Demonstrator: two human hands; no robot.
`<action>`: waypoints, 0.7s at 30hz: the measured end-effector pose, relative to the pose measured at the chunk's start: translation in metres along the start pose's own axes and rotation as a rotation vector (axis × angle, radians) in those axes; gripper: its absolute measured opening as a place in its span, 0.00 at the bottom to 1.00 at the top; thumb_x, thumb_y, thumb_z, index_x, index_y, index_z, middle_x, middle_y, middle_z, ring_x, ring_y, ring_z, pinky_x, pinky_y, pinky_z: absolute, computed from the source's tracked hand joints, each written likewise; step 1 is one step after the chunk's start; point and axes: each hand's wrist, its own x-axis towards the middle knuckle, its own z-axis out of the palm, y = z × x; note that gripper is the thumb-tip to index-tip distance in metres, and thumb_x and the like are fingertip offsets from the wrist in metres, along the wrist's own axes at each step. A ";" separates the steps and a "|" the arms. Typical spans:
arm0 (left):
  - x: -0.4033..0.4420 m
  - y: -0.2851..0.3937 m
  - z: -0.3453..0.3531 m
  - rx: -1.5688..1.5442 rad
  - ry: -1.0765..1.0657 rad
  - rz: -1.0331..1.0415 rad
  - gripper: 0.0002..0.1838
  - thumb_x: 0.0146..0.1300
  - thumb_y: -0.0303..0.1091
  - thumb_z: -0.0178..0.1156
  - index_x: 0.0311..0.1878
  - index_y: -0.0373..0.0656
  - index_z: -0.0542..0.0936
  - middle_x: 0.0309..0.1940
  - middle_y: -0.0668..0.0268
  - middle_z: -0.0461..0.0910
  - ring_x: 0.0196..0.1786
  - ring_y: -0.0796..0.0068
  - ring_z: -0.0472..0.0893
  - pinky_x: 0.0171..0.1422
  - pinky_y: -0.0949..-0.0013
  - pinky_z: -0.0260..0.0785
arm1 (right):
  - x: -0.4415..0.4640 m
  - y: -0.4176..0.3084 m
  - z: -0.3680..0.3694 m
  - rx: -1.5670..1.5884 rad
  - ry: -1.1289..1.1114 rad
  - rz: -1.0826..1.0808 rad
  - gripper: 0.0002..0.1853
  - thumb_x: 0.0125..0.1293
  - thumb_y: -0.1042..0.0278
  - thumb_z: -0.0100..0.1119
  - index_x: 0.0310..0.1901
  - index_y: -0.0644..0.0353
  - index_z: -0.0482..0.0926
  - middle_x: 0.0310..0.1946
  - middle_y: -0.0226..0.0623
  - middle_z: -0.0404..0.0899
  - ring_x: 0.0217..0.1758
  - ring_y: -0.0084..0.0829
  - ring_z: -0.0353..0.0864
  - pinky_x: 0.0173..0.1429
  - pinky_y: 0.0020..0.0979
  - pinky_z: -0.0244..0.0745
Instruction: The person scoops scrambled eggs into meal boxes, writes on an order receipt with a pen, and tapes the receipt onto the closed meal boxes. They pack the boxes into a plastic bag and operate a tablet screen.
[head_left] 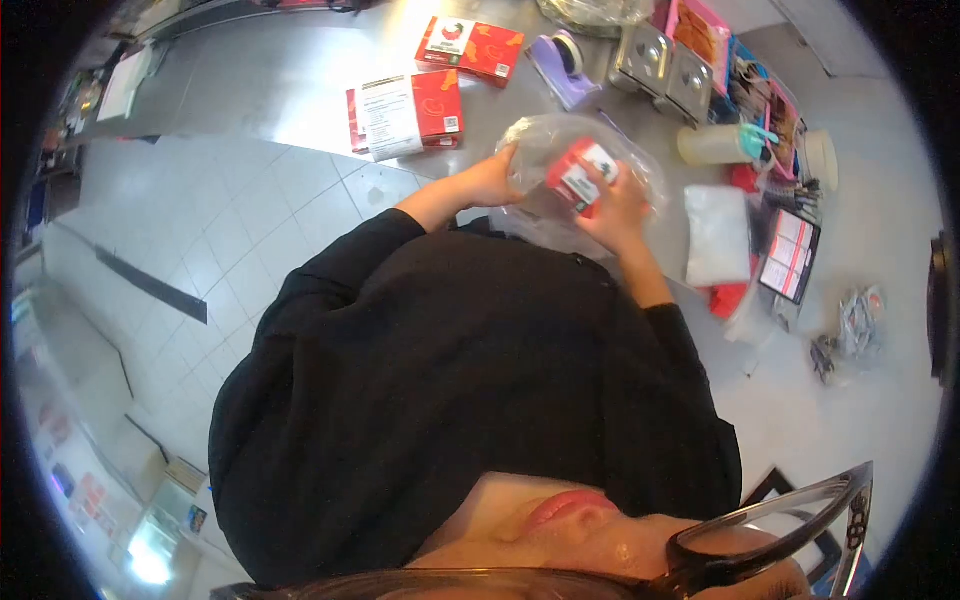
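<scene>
A clear plastic bag [525, 135] hangs open in front of my chest at the counter's edge. My left hand [488, 180] grips the bag's left rim between thumb and fingers. Inside or just over the bag's mouth, my right hand [622, 205] holds a small red box with a white label [580, 180]; it is slightly blurred, and I cannot tell how deep it sits. Beyond the bag lie two groups of red boxes, the nearer one [440, 105] with a printed paper receipt [392, 118] on top and the farther one [495, 52] with a white label.
A purple tape dispenser [562, 70] and lidded metal containers [662, 70] stand on the steel counter [250, 75]. To the right are a squeeze bottle [710, 145], a stack of white plastic bags [717, 235] and a dark-framed card [792, 255]. Tiled floor [270, 200] shows left.
</scene>
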 end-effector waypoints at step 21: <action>-0.010 -0.007 0.016 0.011 0.050 -0.035 0.52 0.52 0.30 0.65 0.76 0.36 0.44 0.62 0.37 0.68 0.63 0.41 0.73 0.65 0.57 0.68 | 0.036 0.019 0.048 -0.141 0.260 0.461 0.38 0.51 0.52 0.70 0.62 0.59 0.69 0.60 0.59 0.62 0.61 0.57 0.66 0.66 0.50 0.61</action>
